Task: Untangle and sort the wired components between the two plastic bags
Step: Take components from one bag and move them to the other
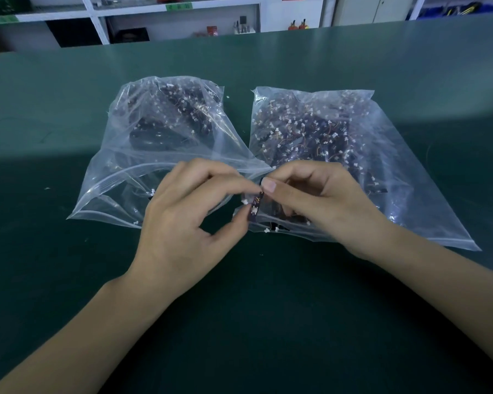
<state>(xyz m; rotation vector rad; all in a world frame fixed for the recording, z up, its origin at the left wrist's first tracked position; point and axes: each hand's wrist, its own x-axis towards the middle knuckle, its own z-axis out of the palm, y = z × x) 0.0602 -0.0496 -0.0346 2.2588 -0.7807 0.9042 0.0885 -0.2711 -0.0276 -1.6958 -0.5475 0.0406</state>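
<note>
Two clear zip bags lie side by side on the green table. The left bag (131, 155) holds a dark heap of wired components with white connectors at its far end. The right bag (396, 166) is filled with many more of them. Between the bag mouths, my left hand (182, 220) pinches a small dark component (254, 207) with thin wires between thumb and fingertips. My right hand (316, 200) pinches the same piece from above, thumb on its top end. Its wire tail is hidden behind my fingers.
The green table (268, 308) stretches wide on all sides of the bags. A few tiny white bits (266, 230) lie near the bag mouths. White shelving (180, 21) with boxes and small items stands beyond the far edge.
</note>
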